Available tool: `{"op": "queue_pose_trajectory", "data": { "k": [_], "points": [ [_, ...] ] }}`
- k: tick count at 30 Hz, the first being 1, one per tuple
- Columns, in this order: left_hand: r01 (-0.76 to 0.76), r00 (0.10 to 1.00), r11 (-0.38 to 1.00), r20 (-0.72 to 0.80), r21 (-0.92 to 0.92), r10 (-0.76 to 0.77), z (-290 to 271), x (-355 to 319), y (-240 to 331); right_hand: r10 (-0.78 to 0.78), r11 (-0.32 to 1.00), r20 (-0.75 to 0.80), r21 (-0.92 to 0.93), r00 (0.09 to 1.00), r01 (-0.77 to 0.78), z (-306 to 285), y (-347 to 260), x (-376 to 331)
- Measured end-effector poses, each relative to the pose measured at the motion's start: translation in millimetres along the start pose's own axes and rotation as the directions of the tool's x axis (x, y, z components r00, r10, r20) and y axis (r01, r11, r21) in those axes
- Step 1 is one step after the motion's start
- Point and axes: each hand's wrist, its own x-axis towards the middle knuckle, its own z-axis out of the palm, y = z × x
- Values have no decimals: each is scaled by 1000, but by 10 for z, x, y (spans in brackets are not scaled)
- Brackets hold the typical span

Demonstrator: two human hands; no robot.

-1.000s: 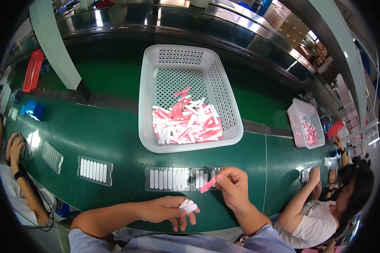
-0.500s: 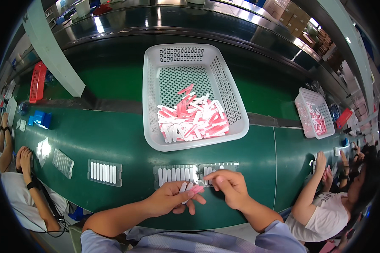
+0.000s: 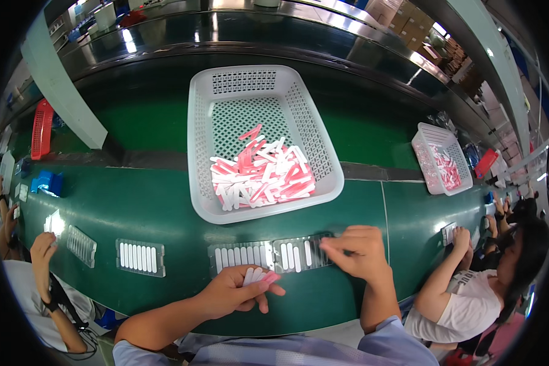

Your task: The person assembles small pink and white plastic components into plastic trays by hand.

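Observation:
My left hand [image 3: 241,290] is closed on a few flat, round-ended white and pink strips [image 3: 257,276] that look like small nail files. They fan out between thumb and fingers, just below two clear plastic trays. The left tray [image 3: 213,259] holds a row of white nail files. In the right tray [image 3: 315,245], several white nail files stand in slots at its left and middle. Over that tray's right end is my right hand [image 3: 361,253], its thumb and fingers pinched together. What the pinch holds, if anything, is hidden.
Behind the trays stands a large white basket [image 3: 200,201] with a pile of pink and white nail files [image 3: 265,174]. A filled clear tray [image 3: 159,250] and another tray [image 3: 81,245] lie left. Co-workers sit on both sides; another basket [image 3: 426,174] stands at the right.
My right hand has moved right, from the right tray's middle to its right end, uncovering white nail files there. My left hand still grips its strips. The whole view has shifted slightly.

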Motion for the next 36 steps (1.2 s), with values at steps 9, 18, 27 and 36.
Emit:
{"op": "queue_pose_trajectory", "data": {
  "k": [9,18,27,36],
  "points": [
    [-16,1000,1000,-7,-1,16,32,-10,29,-111,994,311,19,944,110,41,-69,8],
    [-25,999,1000,35,-4,25,18,-18,14,-85,996,447,69,890,60,59,-36,-18],
    [26,998,998,52,51,-29,-9,5,-20,90,907,324,364,942,-212,309,-450,-68],
    [-30,999,995,33,94,27,7,-5,12,216,953,-34,227,976,-202,-85,-44,18]
  ]
}}
